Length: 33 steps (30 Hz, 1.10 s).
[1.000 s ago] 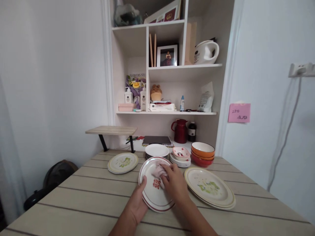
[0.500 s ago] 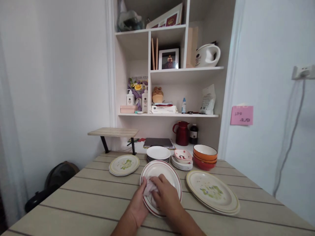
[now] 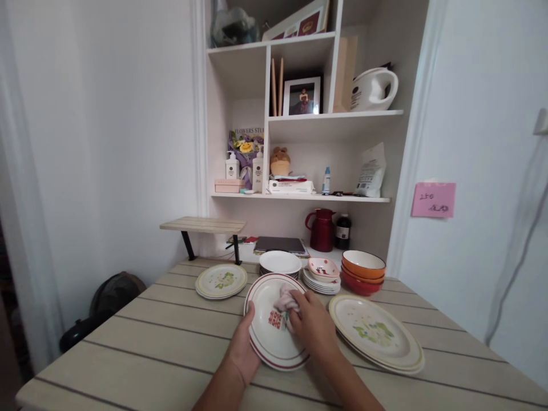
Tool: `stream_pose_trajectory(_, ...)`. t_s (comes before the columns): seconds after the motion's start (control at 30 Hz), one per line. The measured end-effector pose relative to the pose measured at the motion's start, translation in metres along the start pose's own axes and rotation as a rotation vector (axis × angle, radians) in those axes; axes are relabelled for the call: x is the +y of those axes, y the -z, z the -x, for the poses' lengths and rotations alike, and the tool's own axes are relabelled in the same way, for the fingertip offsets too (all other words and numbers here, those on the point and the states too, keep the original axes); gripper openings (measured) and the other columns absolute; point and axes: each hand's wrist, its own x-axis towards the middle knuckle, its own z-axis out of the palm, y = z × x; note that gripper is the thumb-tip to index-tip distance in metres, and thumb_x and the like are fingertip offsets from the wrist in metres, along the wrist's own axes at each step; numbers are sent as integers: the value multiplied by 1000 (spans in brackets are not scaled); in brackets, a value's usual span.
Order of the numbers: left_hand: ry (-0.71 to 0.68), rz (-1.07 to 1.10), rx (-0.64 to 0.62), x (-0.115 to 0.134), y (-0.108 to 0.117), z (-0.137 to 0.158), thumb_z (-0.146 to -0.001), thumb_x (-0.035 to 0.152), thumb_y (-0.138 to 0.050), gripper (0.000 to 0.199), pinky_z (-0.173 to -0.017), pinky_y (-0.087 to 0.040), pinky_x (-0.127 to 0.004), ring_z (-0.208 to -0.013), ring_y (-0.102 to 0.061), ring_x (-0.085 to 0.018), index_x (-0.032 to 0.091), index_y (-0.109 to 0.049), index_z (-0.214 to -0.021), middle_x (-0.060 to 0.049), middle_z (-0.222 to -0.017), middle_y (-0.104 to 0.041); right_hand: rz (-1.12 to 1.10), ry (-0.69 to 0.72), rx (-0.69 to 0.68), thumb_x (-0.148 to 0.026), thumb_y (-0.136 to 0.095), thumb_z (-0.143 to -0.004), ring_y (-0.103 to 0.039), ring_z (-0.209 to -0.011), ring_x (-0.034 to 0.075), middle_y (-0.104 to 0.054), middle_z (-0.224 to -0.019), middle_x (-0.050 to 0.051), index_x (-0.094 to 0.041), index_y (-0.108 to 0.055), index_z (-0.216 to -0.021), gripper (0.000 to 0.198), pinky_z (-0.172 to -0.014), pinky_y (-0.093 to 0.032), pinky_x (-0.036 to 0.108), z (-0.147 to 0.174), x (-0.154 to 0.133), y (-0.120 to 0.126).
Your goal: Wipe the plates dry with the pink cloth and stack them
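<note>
A white plate (image 3: 268, 342) with dark red rim lines and a red character pattern is tilted toward me at the table's middle. At its left rim my left hand (image 3: 245, 345) grips it, thumb on top and the other fingers hidden beneath. A pale pink cloth (image 3: 286, 299) is bunched in my right hand (image 3: 311, 321), pressed on the upper right of the plate's face. My right hand and forearm cover the plate's right side. Whether another plate lies under this one I cannot tell.
Floral plates lie at left (image 3: 221, 281) and right (image 3: 377, 331). Behind are stacked white plates (image 3: 280, 262), small dishes (image 3: 323, 268) and orange and red bowls (image 3: 363, 271). A small raised shelf (image 3: 203, 225) stands back left; a red jug (image 3: 322, 230) is farther back.
My right hand has moved the cloth from the plate's left-middle area to its upper right, uncovering the red pattern. My left hand keeps its hold. The camera view has shifted slightly.
</note>
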Motion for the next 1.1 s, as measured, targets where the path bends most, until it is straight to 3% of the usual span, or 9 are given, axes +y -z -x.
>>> stream_pose_trajectory(0.2,-28,18,-36,2,11,-3,-89,48,-53,56,-109,-35,-47,-120,-59,-32,11,-58,-131,-16,-118,-70,-9,130,-140,-20,-51,-77,-61,-90,23,-63,-102,6,-28,-63,-115,41,-74,-38,30,9,-7,2)
stream_pose_trajectory(0.33,-43,29,-30,2,14,-6,-89,46,-53,50,-107,-37,-45,-116,-62,-31,10,-65,-121,-15,-112,-73,-125,218,-154,-15,-51,-72,-59,-98,20,-62,-106,4,-30,-64,-116,47,-82,-40,27,14,-16,-7)
stream_pose_trajectory(0.5,-82,1,20,0,8,-4,-89,42,-56,42,-104,-41,-45,-109,-65,-31,10,-70,-112,-15,-105,-75,-158,261,-90,-14,-51,-76,-57,-98,20,-60,-105,4,-34,-63,-120,50,-81,-41,28,16,-20,-19)
stream_pose_trajectory(0.83,8,-24,22,-1,2,-4,-88,46,-55,57,-105,-39,-47,-110,-65,-33,6,-59,-128,-18,-109,-74,-129,175,200,-24,-53,-87,-55,-88,23,-57,-98,7,-29,-66,-121,37,-73,-42,32,-2,-6,-10)
stream_pose_trajectory(1.1,-9,-17,-16,-1,-6,2,-89,46,-54,59,-108,-36,-47,-116,-62,-34,5,-56,-131,-20,-115,-71,-139,162,229,-22,-54,-86,-56,-86,22,-55,-96,7,-29,-65,-122,38,-71,-45,32,0,-4,-10)
